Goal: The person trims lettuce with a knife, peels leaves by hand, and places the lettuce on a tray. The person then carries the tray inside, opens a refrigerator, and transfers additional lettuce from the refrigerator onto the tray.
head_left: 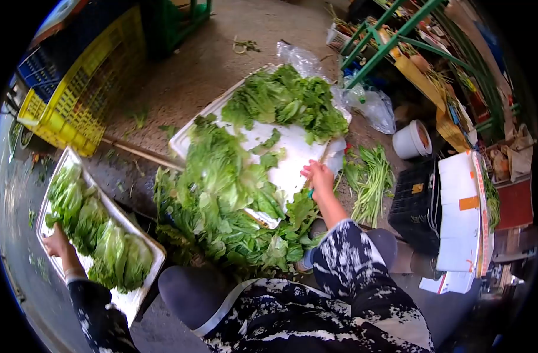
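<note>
The floor spreads behind everything, with open room beyond the far edge of the white board. That board lies in front of the wearer's knees; leafy greens cover its left side and spill over the near edge, while a lettuce heap fills its far end. Bare white surface remains toward the middle and right.

At left, a narrower tray slants beside the left leg, its raised rim plain along the right side. Lettuce bunches lie along it in a row, with bare room at the near end. The yellow crate stands just past its far end. On the right, the black crate and white box close off the space, past a bunch of stems.

The left hand is at the tray's outer edge, fingers against the lettuce; how tightly they close cannot be told. The right hand is over the board's right side, fingers partly curled, a teal bit beside them; whether they grip it is unclear.

The box bears an orange patch, the black crate a small label; neither is readable.
</note>
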Demonstrator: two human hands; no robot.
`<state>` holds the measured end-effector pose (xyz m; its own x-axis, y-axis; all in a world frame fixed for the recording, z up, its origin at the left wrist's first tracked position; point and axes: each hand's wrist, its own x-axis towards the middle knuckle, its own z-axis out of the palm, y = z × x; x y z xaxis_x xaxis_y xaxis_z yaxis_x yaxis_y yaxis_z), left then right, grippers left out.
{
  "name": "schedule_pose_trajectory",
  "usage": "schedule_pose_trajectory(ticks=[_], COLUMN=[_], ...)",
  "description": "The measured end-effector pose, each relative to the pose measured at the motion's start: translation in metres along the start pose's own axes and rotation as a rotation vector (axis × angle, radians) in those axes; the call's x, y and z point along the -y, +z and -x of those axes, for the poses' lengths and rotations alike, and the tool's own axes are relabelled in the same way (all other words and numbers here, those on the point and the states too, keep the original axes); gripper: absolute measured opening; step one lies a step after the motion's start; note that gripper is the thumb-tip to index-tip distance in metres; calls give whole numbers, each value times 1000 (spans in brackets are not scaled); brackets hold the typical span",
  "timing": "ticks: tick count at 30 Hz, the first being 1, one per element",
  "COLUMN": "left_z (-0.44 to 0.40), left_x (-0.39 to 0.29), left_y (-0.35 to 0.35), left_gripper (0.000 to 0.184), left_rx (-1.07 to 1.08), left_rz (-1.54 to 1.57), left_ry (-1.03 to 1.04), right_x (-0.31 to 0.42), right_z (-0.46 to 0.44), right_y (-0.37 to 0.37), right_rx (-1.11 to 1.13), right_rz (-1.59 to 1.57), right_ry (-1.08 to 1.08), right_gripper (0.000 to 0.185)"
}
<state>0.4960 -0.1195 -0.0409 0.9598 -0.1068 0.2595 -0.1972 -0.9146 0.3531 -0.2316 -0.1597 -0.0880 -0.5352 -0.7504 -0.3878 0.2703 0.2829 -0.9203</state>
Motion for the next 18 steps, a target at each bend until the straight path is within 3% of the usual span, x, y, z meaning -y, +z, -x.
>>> schedule_pose_trajectory(ticks=[1,2,3,5,8,10,12,13,16,18], left_z=[14,69,107,206,293,336,372,384,410,418], left_x=[1,-26,-38,-64,-74,-78,-92,-97,-107,-111], left_y=[-12,-60,-92,-157,-186,-170,-156,-146,-116,-108], left_gripper=[69,62,54,52,38,28,24,23,22,21], left_rx=[-202,-147,13,478,800,1134,1308,1439,1716,1742], left_rz=[228,317,636,990,979,1263,1169,1120,955,864], left_ry=[402,487,706,519,568,230,275,282,213,179], right_x=[-3,-5,-3,5,28,33,31,37,41,38], right_z=[-30,-62,-90,-132,-162,-183,-209,-215,-227,-238], right_y=[-6,-16,-27,-38,-42,-47,-53,-57,-66,-66], right_rx=[-161,-236,-308,-421,-546,-571,-452,-439,-303,-276], right_rz=[-68,-90,-113,-77,-45,-44,-416,-420,-386,-357], right_ry=[-55,6,66,49,71,109,115,264,379,402], right_gripper=[20,19,20,22,28,32,38,42,36,39])
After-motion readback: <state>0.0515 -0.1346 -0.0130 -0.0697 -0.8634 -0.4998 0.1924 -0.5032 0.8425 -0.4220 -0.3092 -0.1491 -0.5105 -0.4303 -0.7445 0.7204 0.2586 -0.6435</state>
